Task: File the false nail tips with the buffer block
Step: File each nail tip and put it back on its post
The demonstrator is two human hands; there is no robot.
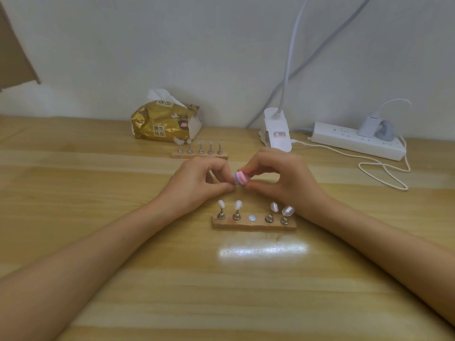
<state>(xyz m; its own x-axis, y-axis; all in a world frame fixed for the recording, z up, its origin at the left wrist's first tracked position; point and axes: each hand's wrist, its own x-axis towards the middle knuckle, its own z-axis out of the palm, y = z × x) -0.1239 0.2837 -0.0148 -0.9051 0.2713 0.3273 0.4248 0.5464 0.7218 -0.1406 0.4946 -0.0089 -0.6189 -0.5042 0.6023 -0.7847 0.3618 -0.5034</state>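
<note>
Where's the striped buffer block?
Head view, centre: the right hand pinches the pink striped foam buffer block just behind the nearer wooden nail stand.

I sat at a light wood-grain table [98, 279] set against a plain pale wall [172, 45]. A bright glare patch [263, 249] lay on the tabletop. Brown cardboard [14, 52] showed upper left. Two cables [291, 50] ran down the wall.

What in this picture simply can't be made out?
Head view: whether the left hand pinches anything at the buffer block; its fingers hide it.
Head view: nail tips on the far stand, too small and blurred.
Head view: cardboard, cut off by the left edge.
</note>
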